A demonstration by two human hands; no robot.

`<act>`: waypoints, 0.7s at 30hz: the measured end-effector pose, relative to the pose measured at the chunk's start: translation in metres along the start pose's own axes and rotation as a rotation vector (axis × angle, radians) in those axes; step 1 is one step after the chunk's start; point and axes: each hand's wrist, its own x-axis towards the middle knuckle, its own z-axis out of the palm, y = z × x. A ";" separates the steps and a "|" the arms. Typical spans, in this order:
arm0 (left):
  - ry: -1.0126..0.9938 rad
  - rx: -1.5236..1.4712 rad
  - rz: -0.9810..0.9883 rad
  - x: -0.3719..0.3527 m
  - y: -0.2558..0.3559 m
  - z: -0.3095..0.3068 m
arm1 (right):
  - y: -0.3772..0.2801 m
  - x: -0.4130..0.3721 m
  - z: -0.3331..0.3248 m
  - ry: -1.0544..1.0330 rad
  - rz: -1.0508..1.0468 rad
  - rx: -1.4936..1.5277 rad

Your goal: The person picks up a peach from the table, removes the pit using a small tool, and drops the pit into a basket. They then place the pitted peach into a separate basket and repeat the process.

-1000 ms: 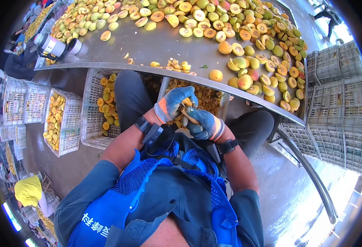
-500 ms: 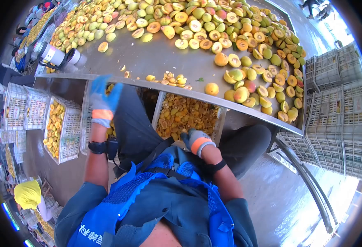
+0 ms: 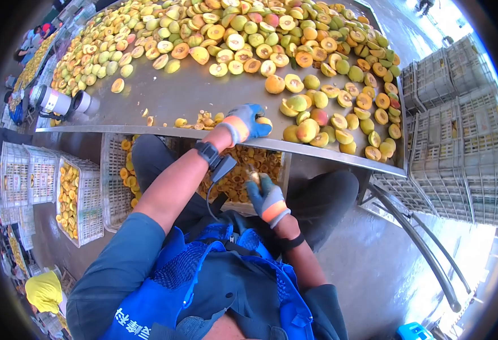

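Note:
My left hand (image 3: 251, 123), in a blue and grey glove with an orange band, is closed around a yellow peach (image 3: 264, 122) near the table's front edge. Over the crate between my knees is my right hand (image 3: 267, 199), similarly gloved. Its fingers are wrapped around a small tool (image 3: 254, 177) with a pale handle; its tip is hard to make out. Small peach scraps (image 3: 204, 120) lie left of my left hand. To its right are several whole and halved peaches (image 3: 307, 130).
A metal table (image 3: 164, 105) carries a large heap of halved peaches (image 3: 234, 42). Below its edge, a crate (image 3: 285, 173) holds brownish fruit pieces. Crates of yellow halves (image 3: 90, 201) stand left, and stacked crates (image 3: 452, 153) stand right. A metal cup-like object (image 3: 84, 103) lies on the table's left.
My left hand has moved right from the table's edge and taken hold of the yellow peach. My right hand stays low over the crate, slightly raised. The view has shifted a little.

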 end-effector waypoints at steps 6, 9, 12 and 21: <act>-0.020 -1.742 0.034 -0.064 -0.023 -0.025 | -0.051 0.013 -0.018 0.023 0.049 0.656; -0.104 -1.942 0.107 -0.095 -0.013 -0.032 | -0.064 0.025 -0.013 0.011 -0.190 0.494; 0.044 -2.042 0.074 -0.109 -0.009 -0.021 | -0.084 0.030 -0.007 -0.014 -0.177 0.398; 0.230 -2.039 0.139 -0.149 0.007 -0.008 | -0.076 0.018 0.014 -0.022 -0.046 0.373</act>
